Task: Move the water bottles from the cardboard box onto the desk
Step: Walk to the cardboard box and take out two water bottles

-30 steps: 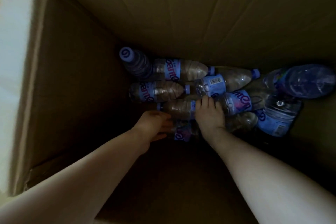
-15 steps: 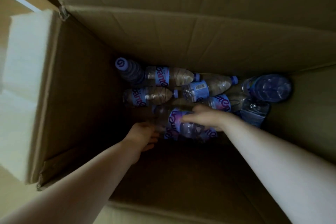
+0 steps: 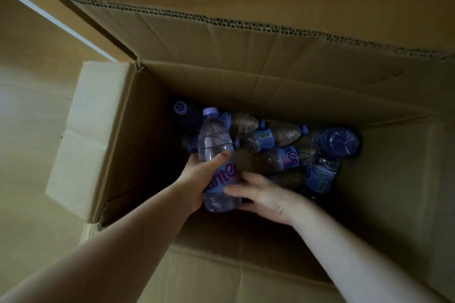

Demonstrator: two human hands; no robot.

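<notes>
While the rest of the bottles [image 3: 278, 147] are lying heaped on the floor of the box [image 3: 246, 96], one bottle [image 3: 216, 160] is being held clear of the pile, cap pointing away toward the far wall, base toward the person. The left hand [image 3: 199, 179] is wrapping around its middle at the label, thumb lying across the front. The right hand [image 3: 261, 192] is touching the lower part of the same bottle, fingers reaching onto the label's edge; blur is making it hard to say whether they are curling round it or only steadying it. Judging by this, the step in hand is the lift-out of one bottle, and most of the task is remaining: several bottles are showing below, one standing upright in the far left corner, the others lying on their sides and overlapping. The desk is not appearing in view, so nothing can be said of what is on it. The next move is calling for raising the bottle straight up past the box walls and flaps [image 3: 81, 130], then carrying it over to the desk. Risk looks slight.
</notes>
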